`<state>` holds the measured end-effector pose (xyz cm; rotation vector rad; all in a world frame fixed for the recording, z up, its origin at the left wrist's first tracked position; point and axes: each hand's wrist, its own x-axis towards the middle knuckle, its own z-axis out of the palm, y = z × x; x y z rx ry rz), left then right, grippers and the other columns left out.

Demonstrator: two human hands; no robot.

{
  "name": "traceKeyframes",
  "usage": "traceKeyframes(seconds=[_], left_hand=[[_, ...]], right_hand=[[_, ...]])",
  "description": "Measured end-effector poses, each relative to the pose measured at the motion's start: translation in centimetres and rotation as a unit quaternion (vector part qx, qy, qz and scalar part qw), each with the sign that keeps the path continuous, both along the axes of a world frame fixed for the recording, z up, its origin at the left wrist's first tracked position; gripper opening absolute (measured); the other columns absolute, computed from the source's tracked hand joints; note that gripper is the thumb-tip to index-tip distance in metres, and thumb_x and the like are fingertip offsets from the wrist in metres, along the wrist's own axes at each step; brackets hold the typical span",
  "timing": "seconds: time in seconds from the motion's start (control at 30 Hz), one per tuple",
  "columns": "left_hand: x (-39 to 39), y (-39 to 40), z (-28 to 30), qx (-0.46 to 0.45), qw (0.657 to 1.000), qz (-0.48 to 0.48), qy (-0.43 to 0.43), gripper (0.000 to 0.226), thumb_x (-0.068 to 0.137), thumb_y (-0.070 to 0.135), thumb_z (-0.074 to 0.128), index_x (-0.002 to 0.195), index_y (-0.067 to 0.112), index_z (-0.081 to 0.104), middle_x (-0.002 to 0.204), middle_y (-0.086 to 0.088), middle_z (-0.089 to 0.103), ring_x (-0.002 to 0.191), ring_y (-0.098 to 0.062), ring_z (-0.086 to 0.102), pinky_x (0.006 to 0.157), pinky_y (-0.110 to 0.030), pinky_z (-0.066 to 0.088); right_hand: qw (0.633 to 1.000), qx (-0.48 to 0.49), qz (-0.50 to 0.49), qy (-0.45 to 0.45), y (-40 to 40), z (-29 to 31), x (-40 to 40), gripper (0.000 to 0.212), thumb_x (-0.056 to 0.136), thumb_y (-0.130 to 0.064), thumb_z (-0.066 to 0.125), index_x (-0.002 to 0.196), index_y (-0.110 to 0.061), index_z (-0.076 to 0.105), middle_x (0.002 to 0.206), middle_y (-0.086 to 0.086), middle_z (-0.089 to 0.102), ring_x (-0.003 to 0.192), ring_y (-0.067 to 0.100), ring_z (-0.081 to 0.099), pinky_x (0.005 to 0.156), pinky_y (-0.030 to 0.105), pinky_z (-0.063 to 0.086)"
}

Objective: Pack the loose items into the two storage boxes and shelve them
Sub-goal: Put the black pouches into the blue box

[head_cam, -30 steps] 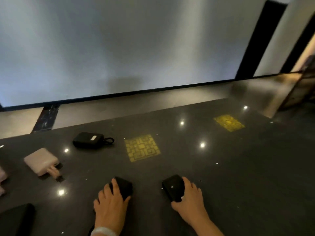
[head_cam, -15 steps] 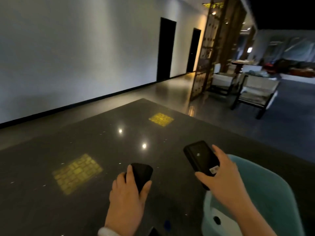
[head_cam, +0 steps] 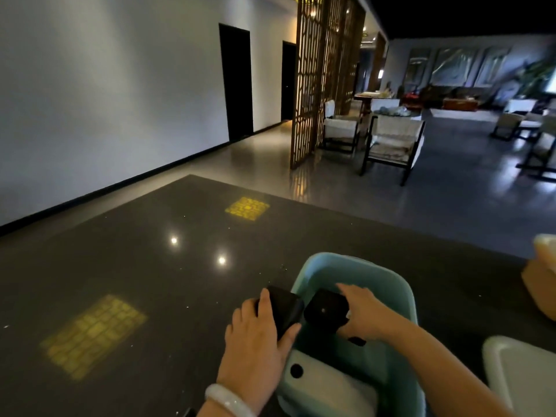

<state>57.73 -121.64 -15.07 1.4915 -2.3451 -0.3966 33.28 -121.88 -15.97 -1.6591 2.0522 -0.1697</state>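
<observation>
A teal storage box [head_cam: 400, 284] stands on the dark table [head_cam: 150, 266] at the near right. My left hand [head_cam: 255, 341] grips a black pouch [head_cam: 285, 305] right at the box's left rim. My right hand [head_cam: 364, 314] holds a second black case [head_cam: 325, 311] over the inside of the box. A white device with a round black spot [head_cam: 325, 383] lies in the box's near end. A second, pale box [head_cam: 523, 374] shows at the bottom right corner.
An orange-tan object [head_cam: 541, 284] sits at the right edge of the table. Two yellow patterned patches [head_cam: 96, 332] glow on the table top. Beyond the table stand a wooden lattice screen [head_cam: 325, 70] and chairs [head_cam: 391, 142].
My view swung right from the wall to the room. Both hands lifted the black items off the table and carried them right to the teal box.
</observation>
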Motion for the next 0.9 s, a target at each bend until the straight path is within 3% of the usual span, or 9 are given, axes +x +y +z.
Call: traceKeyframes(seconds=[0.13,0.33,0.53,0.6,0.7,0.9], left_hand=[[-0.4,0.4,-0.6,0.001,0.999,0.022,-0.029,0.081,0.089,0.069,0.030,0.152,0.025,0.003,0.142,0.003,0.030,0.125,-0.013,0.033,0.104,-0.030,0.034],[-0.5,0.7,-1.0,-0.030,0.997,0.034,-0.062,0.082,0.089,0.068,0.026,0.152,0.024,-0.001,0.142,0.003,0.028,0.126,-0.013,0.031,0.105,-0.029,0.032],[-0.3,0.8,-1.4,-0.038,0.996,0.040,-0.066,0.082,0.088,0.070,0.022,0.152,0.024,-0.003,0.144,0.003,0.026,0.126,-0.012,0.032,0.105,-0.028,0.033],[-0.2,0.8,-1.4,-0.035,0.996,0.039,-0.066,0.082,0.088,0.069,0.023,0.152,0.024,-0.004,0.145,0.003,0.025,0.127,-0.013,0.031,0.105,-0.029,0.032],[-0.1,0.8,-1.5,-0.029,0.996,0.040,-0.068,0.082,0.089,0.069,0.024,0.152,0.024,-0.003,0.145,0.002,0.025,0.129,-0.013,0.030,0.107,-0.031,0.031],[0.0,0.6,-1.9,-0.030,0.996,0.045,-0.070,0.084,0.085,0.071,0.020,0.151,0.025,-0.005,0.142,0.003,0.027,0.126,-0.012,0.031,0.106,-0.030,0.032]], right_hand=[[0.995,0.077,0.056,0.010,-1.9,-1.8,-0.1,0.094,0.065,-0.039,0.077,0.144,-0.022,0.029,0.140,0.003,0.038,0.127,0.026,0.037,0.106,0.040,0.038],[0.989,0.104,0.102,-0.004,-2.6,-4.6,-0.2,0.093,0.058,-0.041,0.079,0.139,-0.029,0.034,0.138,-0.003,0.040,0.125,0.021,0.043,0.106,0.041,0.039],[0.987,0.122,0.064,-0.086,-3.1,-4.4,0.0,0.057,0.068,-0.028,0.079,0.118,-0.034,0.053,0.114,-0.006,0.059,0.102,0.017,0.058,0.089,0.035,0.048],[0.984,0.126,0.033,-0.121,-3.1,-4.2,0.0,0.049,0.075,-0.021,0.076,0.118,-0.032,0.057,0.110,-0.004,0.063,0.100,0.019,0.061,0.090,0.038,0.050],[0.982,0.131,0.016,-0.138,-3.0,-3.9,0.4,0.060,0.076,-0.015,0.076,0.128,-0.032,0.053,0.118,0.000,0.061,0.107,0.023,0.059,0.095,0.044,0.049],[0.974,0.168,0.038,-0.148,-2.7,-4.0,1.3,0.076,0.073,-0.011,0.079,0.138,-0.030,0.044,0.124,0.006,0.060,0.109,0.027,0.059,0.090,0.046,0.053]])
